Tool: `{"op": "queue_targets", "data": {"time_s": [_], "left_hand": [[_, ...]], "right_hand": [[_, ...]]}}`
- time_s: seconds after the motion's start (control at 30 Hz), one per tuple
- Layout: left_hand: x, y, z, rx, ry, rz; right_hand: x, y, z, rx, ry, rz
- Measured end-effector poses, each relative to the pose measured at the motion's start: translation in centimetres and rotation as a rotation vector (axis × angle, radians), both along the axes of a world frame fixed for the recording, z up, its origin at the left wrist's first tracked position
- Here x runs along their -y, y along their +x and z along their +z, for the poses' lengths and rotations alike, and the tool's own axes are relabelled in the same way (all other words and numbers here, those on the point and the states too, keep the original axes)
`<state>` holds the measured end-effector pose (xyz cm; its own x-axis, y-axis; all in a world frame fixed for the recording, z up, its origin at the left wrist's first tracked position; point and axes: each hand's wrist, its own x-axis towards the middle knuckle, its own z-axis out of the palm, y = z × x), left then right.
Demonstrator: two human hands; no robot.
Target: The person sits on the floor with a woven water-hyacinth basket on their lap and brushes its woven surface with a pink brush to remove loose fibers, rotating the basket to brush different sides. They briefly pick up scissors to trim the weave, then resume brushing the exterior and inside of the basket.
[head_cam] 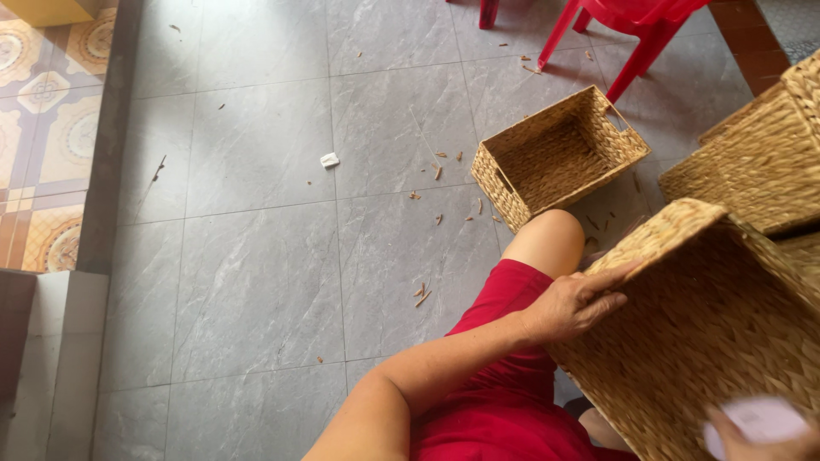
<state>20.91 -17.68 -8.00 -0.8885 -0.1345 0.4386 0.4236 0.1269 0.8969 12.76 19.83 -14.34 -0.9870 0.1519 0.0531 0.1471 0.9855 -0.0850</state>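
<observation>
On the lap, lower right of frame, I see the big woven basket tipped on its side, one flat wall facing up toward the camera. Using that basket as the landmark:

- Left hand: lies flat on the basket's upper-left edge, fingers spread and extended along the rim, palm pressing on the weave. It's a brace, not a pinch.
- Right hand: sits at the basket's lower-right corner, mostly cut off by the frame edge. It's closed around a pale pinkish flat object; I can't tell what that is.
- Basket's long axis runs from upper left to lower right, so the left hand sits at the far end and the right at the near end. Both hands touch or nearly touch it; the left has the clearer contact.
- Up-left of the basket: a smaller open woven basket upright on the grey tile floor, well apart from both hands.
- Up-right: more woven baskets stacked, near the held one.
- Beyond the small basket: red plastic chair.
- Fibre scraps lie scattered on the floor left of the basket.
</observation>
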Motion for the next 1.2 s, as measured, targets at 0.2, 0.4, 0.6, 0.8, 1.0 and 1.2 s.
{"op": "queue_targets", "data": {"time_s": [0.2, 0.4, 0.6, 0.8, 1.0, 1.2], "left_hand": [[0.6, 0.4, 0.7, -0.009, 0.006, 0.016], [1.1, 0.8, 1.5, 0.132, -0.034, 0.017], [0.9, 0.9, 0.7, 0.057, 0.007, 0.013], [0.3, 0.4, 0.4, 0.006, 0.002, 0.015], [0.2, 0.3, 0.7, 0.092, -0.012, -0.014], [0.5, 0.5, 1.0, 0.02, 0.003, 0.002]], "right_hand": [[12.7, -1.0, 0.4, 0.201, -0.062, 0.225], [21.2, -0.8, 1.0, 0.038, -0.205, 0.574], [13.6, 0.7, 2.6, 0.342, 0.078, 0.22], [1.7, 0.5, 1.6, 0.05, -0.076, -0.1], [-0.2, 1.0, 1.4, 0.004, -0.021, -0.125], [8.8, 1.7, 1.7, 0.178, -0.041, 0.213]]}}
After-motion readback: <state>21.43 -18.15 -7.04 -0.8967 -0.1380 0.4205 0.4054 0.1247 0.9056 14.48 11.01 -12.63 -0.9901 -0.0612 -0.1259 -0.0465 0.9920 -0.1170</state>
